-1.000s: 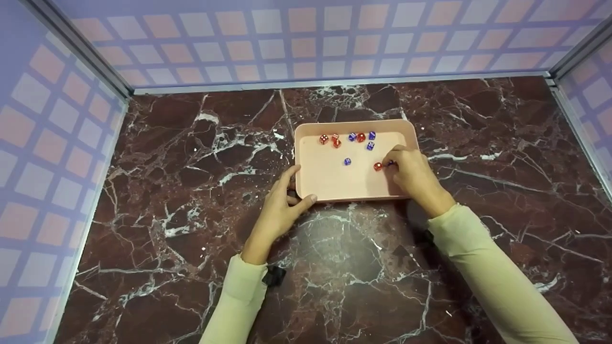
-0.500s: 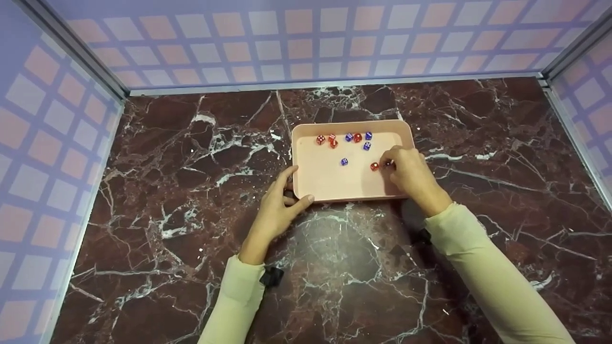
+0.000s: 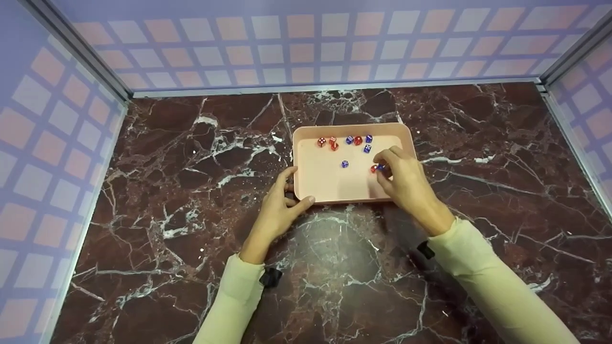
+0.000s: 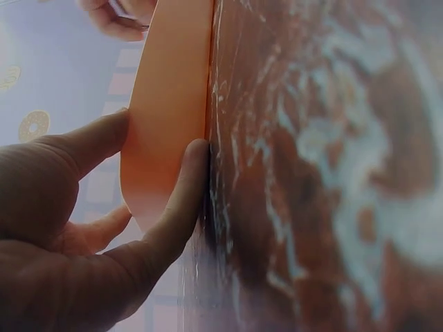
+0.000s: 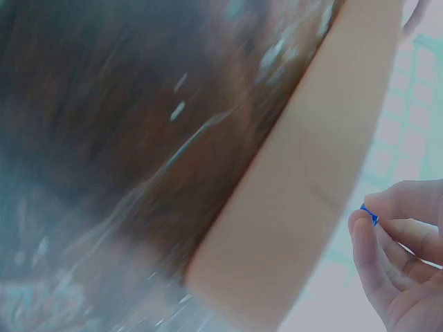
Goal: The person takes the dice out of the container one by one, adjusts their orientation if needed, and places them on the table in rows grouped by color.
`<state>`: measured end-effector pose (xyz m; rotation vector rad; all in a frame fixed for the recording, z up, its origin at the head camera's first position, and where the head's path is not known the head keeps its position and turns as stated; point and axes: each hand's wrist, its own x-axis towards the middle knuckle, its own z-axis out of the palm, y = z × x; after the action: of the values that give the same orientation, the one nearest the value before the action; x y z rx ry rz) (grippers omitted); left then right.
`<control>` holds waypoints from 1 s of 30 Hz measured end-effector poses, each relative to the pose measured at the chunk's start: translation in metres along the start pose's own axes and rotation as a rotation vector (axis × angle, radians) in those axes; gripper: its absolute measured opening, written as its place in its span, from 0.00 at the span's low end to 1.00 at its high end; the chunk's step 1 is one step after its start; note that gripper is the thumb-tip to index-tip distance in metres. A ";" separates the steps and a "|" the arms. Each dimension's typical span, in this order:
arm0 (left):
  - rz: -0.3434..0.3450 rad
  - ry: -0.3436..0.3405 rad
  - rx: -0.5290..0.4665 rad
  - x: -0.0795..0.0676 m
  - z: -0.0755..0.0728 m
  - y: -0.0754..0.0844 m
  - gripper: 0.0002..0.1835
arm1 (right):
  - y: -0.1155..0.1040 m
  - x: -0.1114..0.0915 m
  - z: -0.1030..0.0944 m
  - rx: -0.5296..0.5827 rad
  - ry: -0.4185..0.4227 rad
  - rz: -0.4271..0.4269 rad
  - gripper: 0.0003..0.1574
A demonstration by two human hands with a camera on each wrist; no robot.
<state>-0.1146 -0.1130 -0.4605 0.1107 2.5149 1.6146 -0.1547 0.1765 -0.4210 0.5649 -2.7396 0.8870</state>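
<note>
A shallow pale-pink tray holds several small red and blue dice. My left hand holds its near-left corner, the thumb on the front side and fingers against the left side; the left wrist view shows these fingertips on the tray wall. Over the tray's right part, my right hand pinches a blue die between thumb and forefinger. In the head view that blue die is right beside a red die; whether they touch I cannot tell. One blue die lies alone near the tray's middle.
Along the tray's back lie a red die, two close red dice, a blue die, another red die and two blue dice. Dark red marble-patterned tabletop surrounds the tray. Checked panels stand behind and at both sides.
My right hand has moved slightly left with the blue die, bringing it close to the red die. My left hand stays at the tray's corner.
</note>
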 end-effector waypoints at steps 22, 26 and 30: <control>0.006 0.009 -0.013 -0.001 0.001 0.000 0.42 | -0.075 -0.043 0.045 0.071 -0.277 -0.270 0.12; 0.005 0.012 -0.015 -0.001 0.001 -0.001 0.43 | -0.076 -0.044 0.056 0.045 -0.325 -0.303 0.10; 0.013 0.011 -0.017 -0.001 0.000 -0.003 0.43 | -0.077 -0.043 0.066 0.037 -0.333 -0.325 0.09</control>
<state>-0.1132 -0.1143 -0.4627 0.1164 2.5135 1.6450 -0.0884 0.0923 -0.4471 1.2232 -2.7913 0.8253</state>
